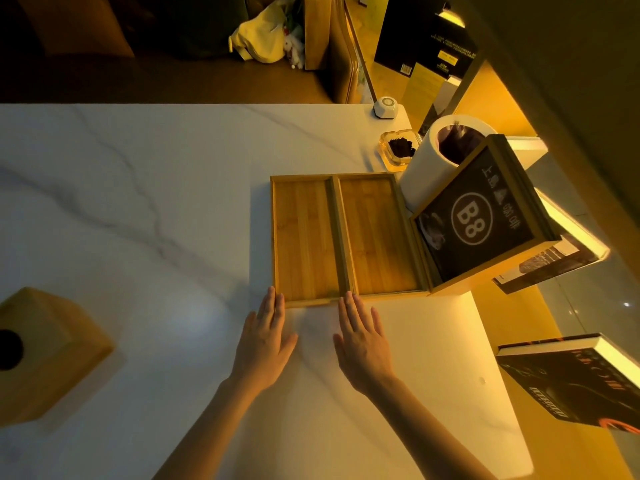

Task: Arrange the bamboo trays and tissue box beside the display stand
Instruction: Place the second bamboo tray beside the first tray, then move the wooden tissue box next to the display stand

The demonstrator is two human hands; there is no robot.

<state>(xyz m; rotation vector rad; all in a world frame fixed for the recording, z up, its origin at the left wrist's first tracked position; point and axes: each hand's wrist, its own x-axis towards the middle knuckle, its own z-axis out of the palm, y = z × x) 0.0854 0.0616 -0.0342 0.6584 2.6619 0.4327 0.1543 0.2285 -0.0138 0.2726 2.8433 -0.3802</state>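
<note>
Two bamboo trays (346,237) lie side by side at frame centre. The left hand (265,344) and right hand (362,344), flat and open, fingertips touching the trays' near edge, hold nothing. One tissue box (45,355) sits lower left.

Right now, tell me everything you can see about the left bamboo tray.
The left bamboo tray is a shallow rectangle of light wood with a raised rim, lying flat and empty on the white marble table. Its long right side sits against the right bamboo tray, which lies next to the display stand. The left hand is open, its fingertips at the tray's near edge.
</note>
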